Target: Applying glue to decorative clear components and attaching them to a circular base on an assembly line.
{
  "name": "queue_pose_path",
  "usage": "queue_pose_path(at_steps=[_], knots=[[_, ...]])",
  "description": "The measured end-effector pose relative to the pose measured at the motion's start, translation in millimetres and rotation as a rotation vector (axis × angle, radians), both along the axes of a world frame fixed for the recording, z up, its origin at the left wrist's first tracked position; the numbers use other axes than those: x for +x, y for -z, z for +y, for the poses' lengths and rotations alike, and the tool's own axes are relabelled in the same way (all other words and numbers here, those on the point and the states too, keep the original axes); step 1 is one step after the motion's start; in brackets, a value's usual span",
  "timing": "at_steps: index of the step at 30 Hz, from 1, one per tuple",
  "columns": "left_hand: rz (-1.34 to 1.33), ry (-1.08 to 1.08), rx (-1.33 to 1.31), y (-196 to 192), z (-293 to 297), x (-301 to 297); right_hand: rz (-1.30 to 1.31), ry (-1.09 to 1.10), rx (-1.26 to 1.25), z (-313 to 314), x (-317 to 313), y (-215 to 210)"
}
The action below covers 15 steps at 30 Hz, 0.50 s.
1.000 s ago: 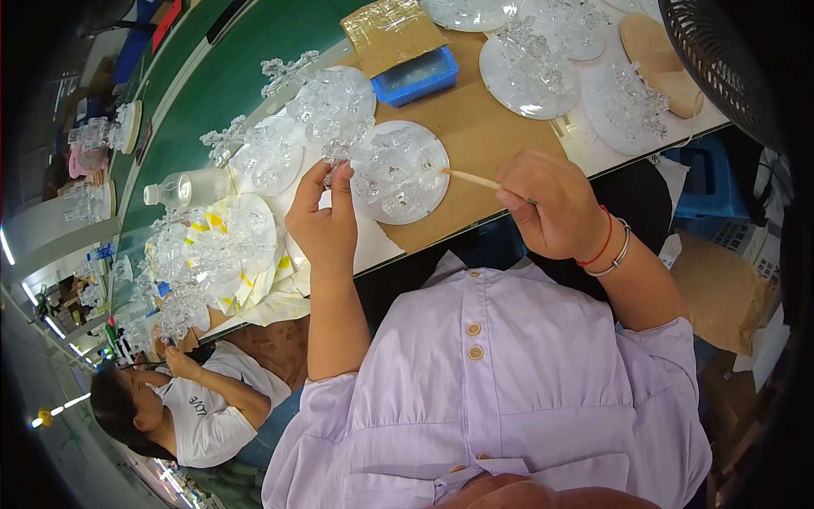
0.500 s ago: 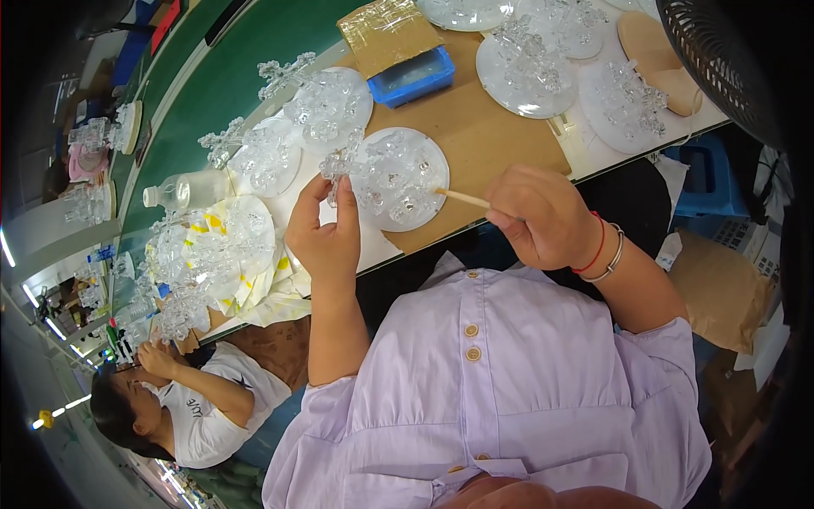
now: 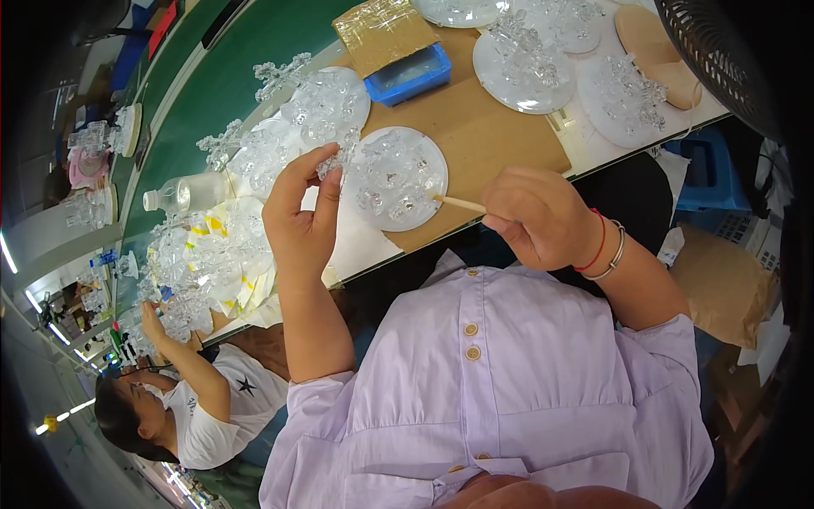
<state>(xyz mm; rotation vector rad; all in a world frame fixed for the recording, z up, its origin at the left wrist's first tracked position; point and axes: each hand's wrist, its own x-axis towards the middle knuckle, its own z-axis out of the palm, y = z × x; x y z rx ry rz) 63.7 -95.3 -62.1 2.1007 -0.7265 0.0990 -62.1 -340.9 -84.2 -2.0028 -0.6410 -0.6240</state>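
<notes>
My left hand (image 3: 298, 208) pinches a clear, knobbly plastic piece (image 3: 346, 154) between thumb and fingertips. That piece sits at the left edge of a round whitish disc (image 3: 428, 157) bearing several clear flower-like shapes; whether they are joined, I cannot tell. My right hand (image 3: 538, 219) is closed on a thin, pale wooden stick (image 3: 462, 204). The stick's yellowish tip is over the disc's lower right part; contact with it is not clear. Beneath the disc lie brown cardboard (image 3: 509, 157) and a white sheet.
A blue tray (image 3: 411, 76) partly covered by a taped cardboard flap (image 3: 381, 34) stands behind the disc. Similar clear-decorated discs (image 3: 530, 93) surround it. To the left are a clear bottle (image 3: 185, 193) and yellow-marked wrapping (image 3: 250, 293). A co-worker (image 3: 199, 407) sits at left; a black fan (image 3: 721, 68) stands at right.
My left hand has shifted left and tilted, taking the clear piece along slightly off the disc. The right hand with the stick has barely moved. The co-worker's arm has reached up and away.
</notes>
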Motion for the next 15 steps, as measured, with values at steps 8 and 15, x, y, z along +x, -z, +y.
queue_pose_path(at_steps=[8,15], knots=[[0.078,-0.076,0.014,-9.4,1.0,-7.7,-0.04,0.166,-0.043,-10.2,11.7,3.1],[0.083,-0.155,0.069,-9.0,1.4,-16.9,-0.053,0.138,-0.063,-10.8,14.7,0.2]])
